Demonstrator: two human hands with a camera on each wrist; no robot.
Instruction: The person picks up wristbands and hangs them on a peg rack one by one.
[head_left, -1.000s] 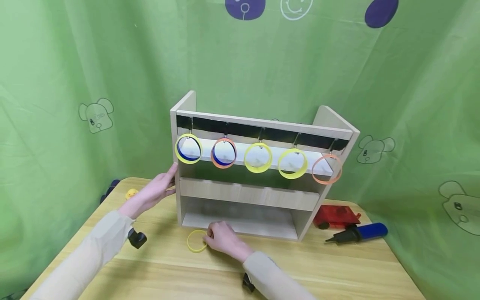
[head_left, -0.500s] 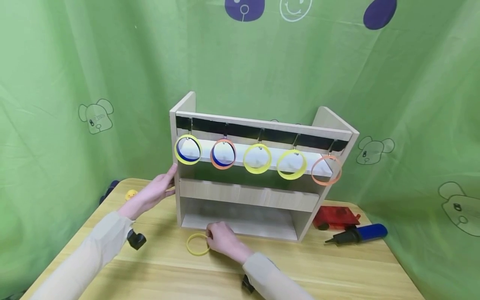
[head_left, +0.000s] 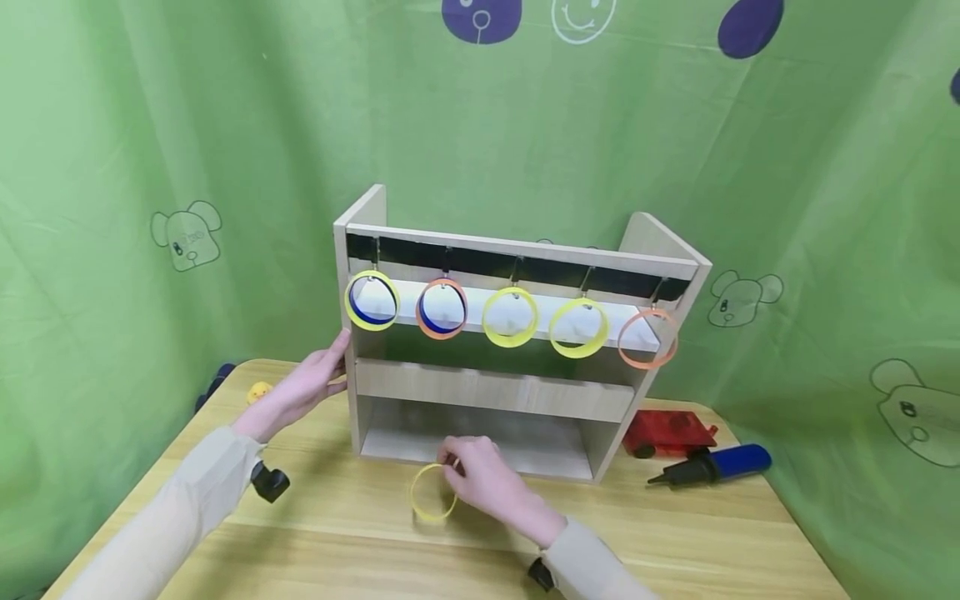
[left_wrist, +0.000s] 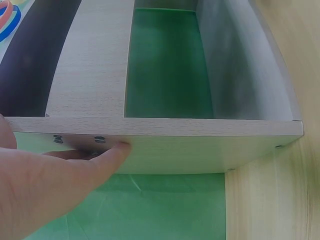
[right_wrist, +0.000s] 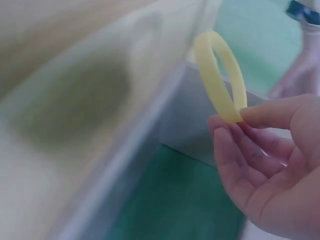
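Note:
My right hand pinches a thin yellow ring between thumb and fingertips, held just over the table in front of the shelf. The wooden shelf stands tilted in the head view, with a black strip along its top. Several rings hang from hooks there: a yellow one lined with blue, an orange one lined with blue, two plain yellow ones and an orange ring at the right end. My left hand rests against the shelf's left side, thumb on the panel; some fingers are hidden.
At the right of the table lie a red toy cart and a blue and black hand pump. A yellow toy duck sits at the left. A green curtain hangs behind.
My right hand has lifted the yellow ring off the table and moved it to the right. My left hand stays at the shelf's side.

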